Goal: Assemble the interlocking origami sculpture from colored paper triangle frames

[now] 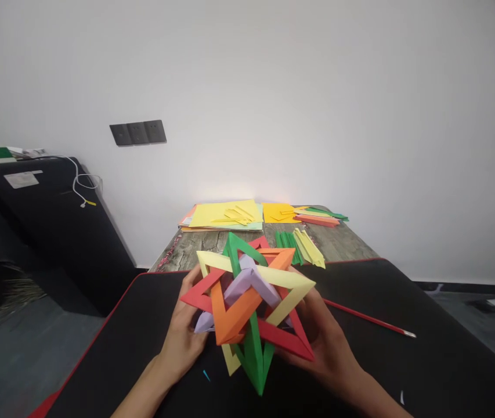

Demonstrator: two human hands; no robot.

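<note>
Over the black mat [134,325], center: paper star [247,305], gripped from both sides. Left hand [185,325] grasps its left flank, right hand [328,337] its right; several fingertips hidden behind the paper. Can't tell if the bottom tip touches the mat.

Label [21,179] on the black cabinet [68,191], far left: white, print too small to read.

Star build: interlocked open triangular frames, matte folded paper in red, orange, green, cream and lilac. Crisp creases, sharp points all round, hollow between the bars.

Mat: smooth, red edging. Red pencil [369,318] lies on it right of the right hand, silver and white end pointing away from the star. Blue scrap [206,375] near the left wrist, curled white scrap [402,397] lower right.

Behind the mat: table [338,241], gray wood-grain top. Pleated green strips [286,247] beside cream strips [309,248]; flat yellow sheet [206,216] at the back. Wall carries three dark square sockets [137,133] in a row.
</note>
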